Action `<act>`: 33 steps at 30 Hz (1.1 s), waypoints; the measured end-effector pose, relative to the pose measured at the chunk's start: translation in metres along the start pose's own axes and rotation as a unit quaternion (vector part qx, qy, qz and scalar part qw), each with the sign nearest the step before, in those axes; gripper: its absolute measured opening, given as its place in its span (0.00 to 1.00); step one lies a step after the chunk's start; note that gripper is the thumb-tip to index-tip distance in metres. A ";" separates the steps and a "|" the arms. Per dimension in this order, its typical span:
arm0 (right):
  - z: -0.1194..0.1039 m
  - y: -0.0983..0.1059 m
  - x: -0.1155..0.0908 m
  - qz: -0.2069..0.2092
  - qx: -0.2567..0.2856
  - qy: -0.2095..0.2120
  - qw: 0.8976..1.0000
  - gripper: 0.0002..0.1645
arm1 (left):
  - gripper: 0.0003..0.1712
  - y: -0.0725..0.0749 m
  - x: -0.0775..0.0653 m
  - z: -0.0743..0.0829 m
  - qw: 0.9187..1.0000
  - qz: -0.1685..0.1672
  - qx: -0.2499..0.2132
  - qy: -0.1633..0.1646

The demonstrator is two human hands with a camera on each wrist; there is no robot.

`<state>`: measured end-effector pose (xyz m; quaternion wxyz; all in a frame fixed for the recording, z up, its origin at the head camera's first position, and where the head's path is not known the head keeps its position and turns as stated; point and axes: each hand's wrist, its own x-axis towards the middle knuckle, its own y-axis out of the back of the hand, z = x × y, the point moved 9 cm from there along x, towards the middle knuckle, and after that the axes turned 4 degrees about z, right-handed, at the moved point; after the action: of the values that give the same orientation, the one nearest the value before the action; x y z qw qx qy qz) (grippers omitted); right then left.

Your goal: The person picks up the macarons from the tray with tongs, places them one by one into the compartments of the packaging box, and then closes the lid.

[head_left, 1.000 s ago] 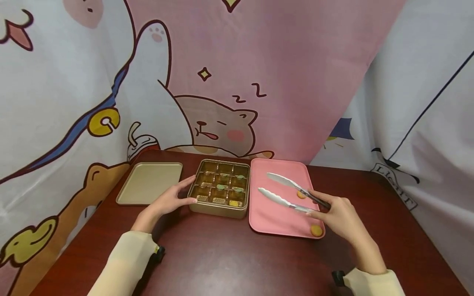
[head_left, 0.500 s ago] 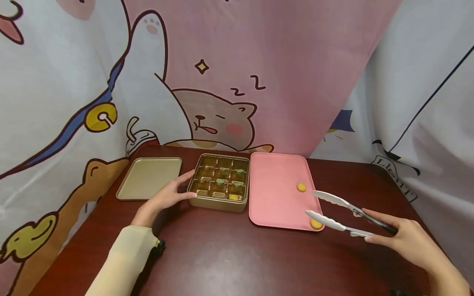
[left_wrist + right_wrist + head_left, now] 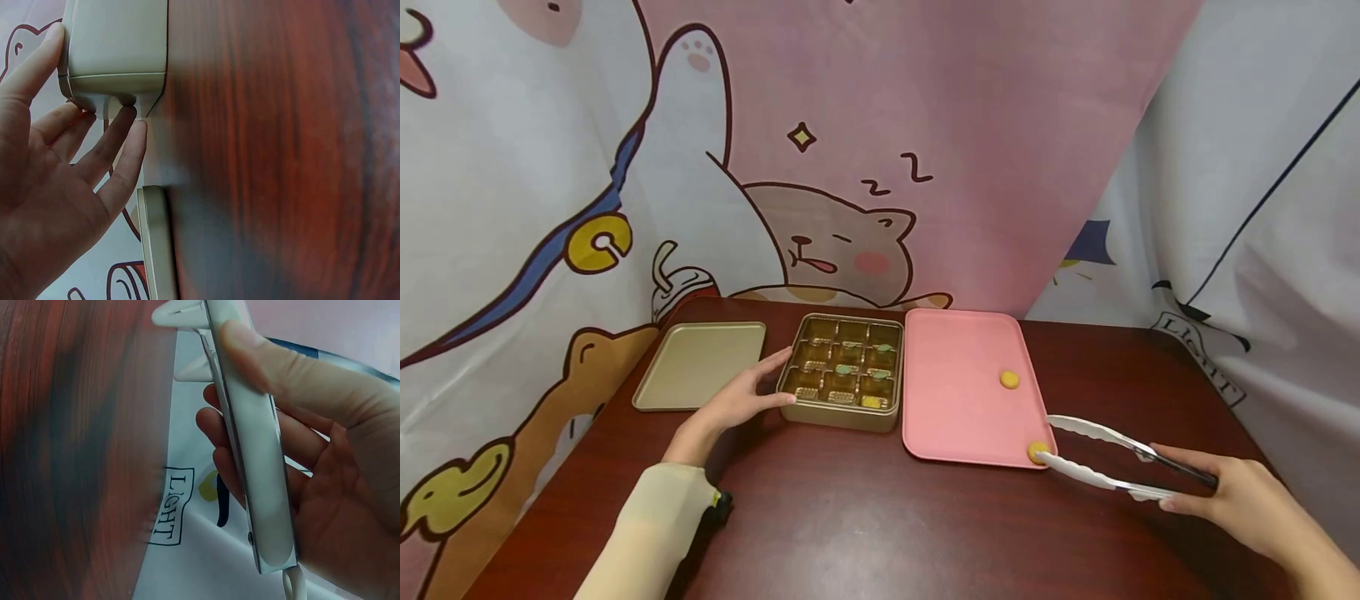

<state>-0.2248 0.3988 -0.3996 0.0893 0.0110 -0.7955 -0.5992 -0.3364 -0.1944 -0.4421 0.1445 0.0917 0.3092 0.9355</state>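
Note:
My left hand [image 3: 737, 406] touches the left side and front corner of a square gold tin [image 3: 842, 419], fingers spread. In the left wrist view, the thumb lies along the tin's rim and the fingertips against its wall. The tin holds a divided insert with a yellow piece [image 3: 872, 402] in the front right compartment. My right hand [image 3: 1243, 504] holds metal tongs [image 3: 1138, 486] with white scalloped tips, spread apart. One tip overlaps a round yellow cookie [image 3: 1034, 450] at the front right corner of the pink tray [image 3: 962, 392]. Another cookie [image 3: 1010, 380] lies farther back on the tray.
A flat gold lid [image 3: 703, 367] lies left of the tin on the dark red-brown table [image 3: 850, 517]. The pink tray stands right beside the tin. A cartoon-printed curtain [image 3: 985, 167] hangs behind and on both sides.
The right hand has carried the tongs rightward from over the tray to its right edge, then lowered them so one tip comes to the front cookie. The left hand has stayed at the tin.

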 end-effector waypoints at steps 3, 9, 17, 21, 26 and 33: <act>-0.005 -0.001 0.004 -0.009 -0.010 -0.004 1.000 0.44 | 0.49 0.000 -0.001 0.000 1.000 -0.003 -0.002 0.004; -0.017 -0.001 0.010 0.009 -0.009 0.005 1.000 0.42 | 0.49 0.000 -0.002 -0.002 1.000 -0.002 0.000 0.010; -0.025 -0.007 0.016 0.012 -0.011 -0.003 1.000 0.41 | 0.49 -0.004 -0.002 -0.001 1.000 -0.006 0.002 0.005; -0.028 -0.004 0.014 0.005 -0.018 -0.006 1.000 0.42 | 0.49 -0.004 -0.002 -0.001 1.000 -0.006 -0.002 0.001; -0.032 0.000 0.009 -0.006 -0.035 -0.004 0.999 0.40 | 0.50 -0.002 -0.003 -0.001 1.000 -0.006 -0.008 0.005; -0.035 -0.002 0.011 -0.003 -0.034 -0.005 0.999 0.38 | 0.49 0.000 -0.002 -0.002 1.000 -0.002 0.003 0.010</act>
<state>-0.2303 0.3638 -0.3906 0.0835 0.0074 -0.7750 -0.6264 -0.3352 -0.1958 -0.4438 0.1431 0.0826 0.3138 0.9350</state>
